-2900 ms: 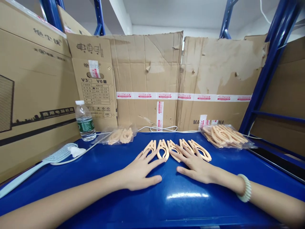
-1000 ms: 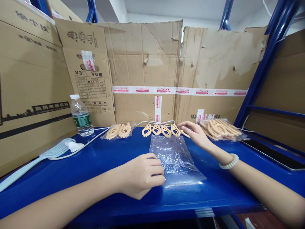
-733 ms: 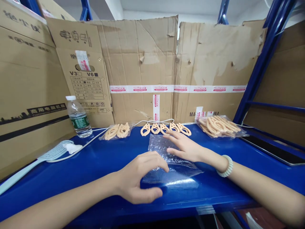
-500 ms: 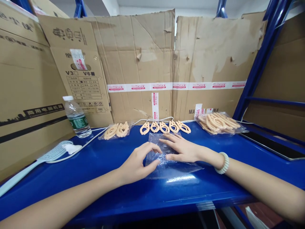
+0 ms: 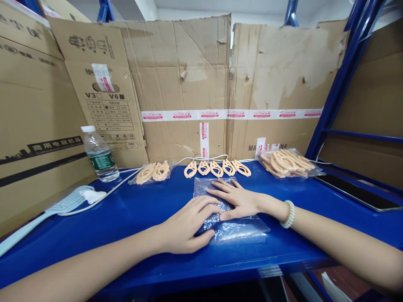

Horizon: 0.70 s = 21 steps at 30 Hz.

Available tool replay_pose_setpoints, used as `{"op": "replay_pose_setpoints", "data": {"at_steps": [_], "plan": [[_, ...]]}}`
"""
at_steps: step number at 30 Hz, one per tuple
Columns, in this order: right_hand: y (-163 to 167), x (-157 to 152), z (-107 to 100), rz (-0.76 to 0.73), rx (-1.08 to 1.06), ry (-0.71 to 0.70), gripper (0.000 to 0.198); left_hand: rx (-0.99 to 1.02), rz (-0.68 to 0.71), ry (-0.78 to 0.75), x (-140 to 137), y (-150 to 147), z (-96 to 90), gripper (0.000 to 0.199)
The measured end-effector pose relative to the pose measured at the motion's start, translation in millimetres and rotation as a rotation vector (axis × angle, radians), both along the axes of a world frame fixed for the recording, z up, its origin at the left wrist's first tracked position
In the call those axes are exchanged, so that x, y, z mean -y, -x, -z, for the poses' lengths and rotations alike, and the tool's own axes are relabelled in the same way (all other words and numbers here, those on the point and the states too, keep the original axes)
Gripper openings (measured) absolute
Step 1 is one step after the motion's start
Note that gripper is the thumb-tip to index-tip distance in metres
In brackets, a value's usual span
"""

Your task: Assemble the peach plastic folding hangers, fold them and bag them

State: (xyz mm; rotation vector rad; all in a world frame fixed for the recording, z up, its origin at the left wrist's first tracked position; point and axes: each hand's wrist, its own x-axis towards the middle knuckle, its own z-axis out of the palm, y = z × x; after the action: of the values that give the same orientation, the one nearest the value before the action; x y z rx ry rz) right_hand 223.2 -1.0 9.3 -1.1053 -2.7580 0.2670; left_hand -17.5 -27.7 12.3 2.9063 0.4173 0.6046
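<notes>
A clear plastic bag (image 5: 242,230) lies flat on the blue tabletop (image 5: 138,209) in front of me. My right hand (image 5: 237,198) rests on its upper part, fingers spread out flat. On the bag's left side lies my left hand (image 5: 192,222), its fingers stretched and slightly curved, with the thumb apart. Neither hand grips anything. Just beyond the bag, several beige folding hangers (image 5: 216,169) stand side by side in a row. Further left is a clear bag with folded hangers (image 5: 153,172); at the right lies a fuller bag of hangers (image 5: 286,162).
A water bottle (image 5: 100,155) stands at the left, near a pale blue spatula-like tool (image 5: 67,200) and a white cable (image 5: 121,188). A dark flat-screen device (image 5: 359,193) lies at the right. Cardboard sheets (image 5: 185,84) wall the back, and blue rack posts (image 5: 340,79) rise beside them.
My left hand has come down onto the bag and its fingers have straightened. My right hand has shifted slightly down, still spread on the bag. The bag's lower edge has moved a little.
</notes>
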Motion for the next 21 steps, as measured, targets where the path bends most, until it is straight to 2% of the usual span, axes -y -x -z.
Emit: {"op": "replay_pose_setpoints", "data": {"at_steps": [4, 9, 11, 14, 17, 21], "plan": [[-7, -3, -9, 0.006, -0.069, -0.041, 0.071, 0.023, -0.006, -0.005, -1, 2, 2.1, 0.042], [-36, -29, -21, 0.097, -0.262, -0.339, 0.047, 0.049, 0.017, -0.024, -1, 4, 3.3, 0.035], [-49, -41, -21, 0.117, -0.277, -0.403, 0.035, 0.034, 0.025, -0.041, 0, 4, 2.8, 0.027], [-57, -49, -20, 0.108, -0.269, -0.389, 0.024, 0.018, 0.025, -0.064, 1, 4, 2.0, 0.018], [-47, -37, -24, 0.071, -0.259, -0.333, 0.015, 0.007, 0.027, -0.095, 1, 3, 1.8, 0.017], [-20, -4, -34, -0.061, -0.179, -0.24, 0.028, 0.003, 0.03, -0.131, 0, 3, 1.9, 0.022]]}}
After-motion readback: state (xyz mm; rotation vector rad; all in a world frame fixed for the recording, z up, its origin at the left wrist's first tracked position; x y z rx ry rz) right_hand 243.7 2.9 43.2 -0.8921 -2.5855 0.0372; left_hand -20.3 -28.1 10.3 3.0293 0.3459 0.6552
